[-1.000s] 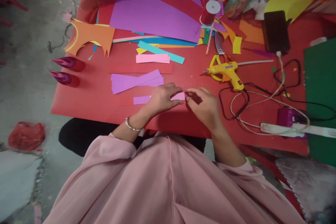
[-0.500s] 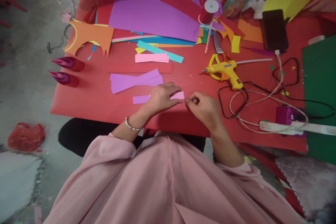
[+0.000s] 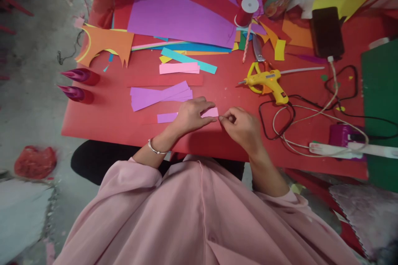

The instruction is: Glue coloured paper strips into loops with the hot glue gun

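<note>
My left hand point(image 3: 194, 114) lies over a pink paper strip point(image 3: 212, 112) and holds it against the red tabletop. Its thumb and forefinger lie along the strip's two long edges, and the bare end shows between them. A purple strip point(image 3: 166, 118) sticks out under the left side of this hand; how the two strips join is hidden. My right hand point(image 3: 241, 128) is closed in a pinch just off the pink strip's right end. What its fingertips hold, if anything, is too small to make out. Several purple paper strips point(image 3: 160, 96) lie fanned beyond my left hand.
Farther back lie a pink strip point(image 3: 179, 68), a turquoise strip point(image 3: 205, 65) and a large purple sheet point(image 3: 183, 16). To the right are a yellow glue gun point(image 3: 269, 83), scissors point(image 3: 257, 49), a phone point(image 3: 327, 31) and looped cables. Two purple-red paper cones point(image 3: 82, 76) sit left.
The view has shifted very slightly. Both hands keep their places at the pink strip, with no clear movement of the fingers.
</note>
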A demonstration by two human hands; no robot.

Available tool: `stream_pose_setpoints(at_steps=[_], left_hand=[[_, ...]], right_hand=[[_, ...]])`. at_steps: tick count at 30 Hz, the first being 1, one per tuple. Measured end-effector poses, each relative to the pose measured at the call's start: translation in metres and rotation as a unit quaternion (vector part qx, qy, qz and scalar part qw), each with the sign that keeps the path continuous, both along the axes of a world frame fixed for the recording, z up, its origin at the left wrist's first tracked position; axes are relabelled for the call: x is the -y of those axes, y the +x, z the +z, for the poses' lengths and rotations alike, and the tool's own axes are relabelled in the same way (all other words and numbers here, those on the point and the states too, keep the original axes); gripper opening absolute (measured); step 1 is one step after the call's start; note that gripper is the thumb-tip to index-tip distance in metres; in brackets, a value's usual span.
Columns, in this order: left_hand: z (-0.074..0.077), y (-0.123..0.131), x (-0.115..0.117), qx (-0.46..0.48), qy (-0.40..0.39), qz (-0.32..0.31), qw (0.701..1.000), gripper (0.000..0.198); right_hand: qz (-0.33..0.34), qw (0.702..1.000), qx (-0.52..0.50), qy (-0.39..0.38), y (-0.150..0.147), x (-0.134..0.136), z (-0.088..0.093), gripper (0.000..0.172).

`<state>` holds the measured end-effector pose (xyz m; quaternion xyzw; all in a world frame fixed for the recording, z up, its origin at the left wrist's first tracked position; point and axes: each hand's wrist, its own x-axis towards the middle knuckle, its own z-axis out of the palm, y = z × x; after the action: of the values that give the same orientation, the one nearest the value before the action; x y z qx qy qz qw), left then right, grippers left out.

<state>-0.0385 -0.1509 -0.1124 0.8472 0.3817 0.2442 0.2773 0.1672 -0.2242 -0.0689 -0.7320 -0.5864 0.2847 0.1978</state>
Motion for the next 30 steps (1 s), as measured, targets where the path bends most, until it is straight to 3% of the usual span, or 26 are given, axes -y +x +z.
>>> stream_pose_setpoints(at_steps=[8, 11, 13, 15, 17, 19, 26, 30], left_hand=[[0.007, 0.002, 0.003, 0.013, -0.007, 0.009, 1.0, 0.027], [0.01, 0.003, 0.004, 0.023, -0.025, 0.016, 0.999, 0.023], [0.012, 0.004, 0.005, 0.023, -0.036, 0.025, 0.999, 0.023], [0.014, 0.004, 0.005, 0.017, -0.051, 0.033, 0.998, 0.024], [0.016, 0.004, 0.005, 0.01, -0.067, 0.038, 0.997, 0.024], [0.018, 0.004, 0.006, 0.007, -0.075, 0.04, 0.996, 0.023], [0.021, 0.004, 0.006, 0.018, -0.082, 0.036, 0.996, 0.025], [0.023, 0.003, 0.005, 0.026, -0.088, 0.033, 0.995, 0.024]], right_hand=[[0.005, 0.997, -0.08, 0.023, -0.003, 0.004, -0.003, 0.017], [0.005, 0.994, -0.081, 0.076, 0.007, 0.001, -0.002, 0.019], [-0.045, 0.987, 0.009, 0.153, 0.023, -0.005, 0.001, 0.024], [-0.106, 0.96, 0.159, 0.203, 0.045, -0.014, 0.004, 0.031], [-0.138, 0.937, 0.257, 0.191, 0.066, -0.023, 0.004, 0.055], [-0.147, 0.93, 0.291, 0.169, 0.082, -0.032, 0.001, 0.067], [-0.128, 0.96, 0.224, 0.106, 0.1, -0.049, -0.011, 0.05], [-0.129, 0.966, 0.157, 0.157, 0.11, -0.045, -0.009, 0.047]])
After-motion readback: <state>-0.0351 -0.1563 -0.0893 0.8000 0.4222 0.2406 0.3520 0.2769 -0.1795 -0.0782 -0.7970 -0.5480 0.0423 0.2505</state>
